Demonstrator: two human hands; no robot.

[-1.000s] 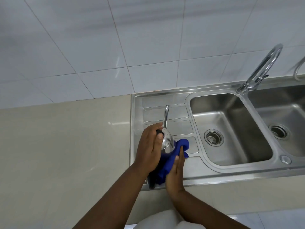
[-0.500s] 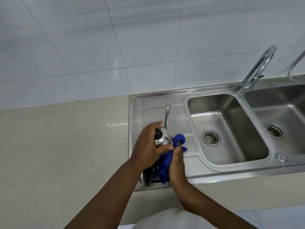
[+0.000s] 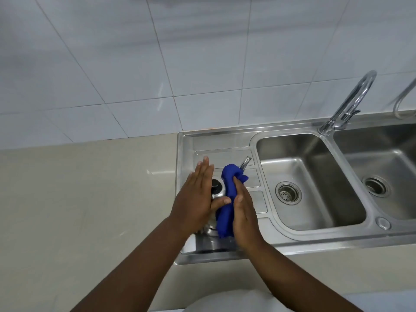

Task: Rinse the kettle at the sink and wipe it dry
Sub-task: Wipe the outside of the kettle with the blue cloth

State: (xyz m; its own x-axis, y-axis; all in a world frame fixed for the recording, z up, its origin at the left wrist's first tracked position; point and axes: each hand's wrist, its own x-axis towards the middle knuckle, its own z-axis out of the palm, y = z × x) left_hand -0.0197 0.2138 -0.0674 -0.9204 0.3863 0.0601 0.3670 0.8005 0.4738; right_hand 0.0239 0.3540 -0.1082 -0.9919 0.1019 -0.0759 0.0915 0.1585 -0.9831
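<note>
Kettle [image 3: 218, 195] on the drainboard [image 3: 225, 149], nine o'clock of the basin [image 3: 319, 199]. My left hand [image 3: 195, 199] braces it flat, fingers straight; my right hand [image 3: 244, 208] presses the blue cloth [image 3: 227, 183] on, flat too. Nothing grips it, so the wet steel could skid or tip.

single head-worn wide-angle view, facing forward and steeply down, close above the sink [image 3: 225, 141] and counter [image 3: 90, 199]

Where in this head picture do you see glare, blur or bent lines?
Head view: the wide lens bends the joints of the wall tiles and the rim of the sink. Head view: a small glare spot lies on the countertop. Head view: the faucet looks slightly smeared near the right edge; the kettle and blue cloth look fairly sharp.
</note>
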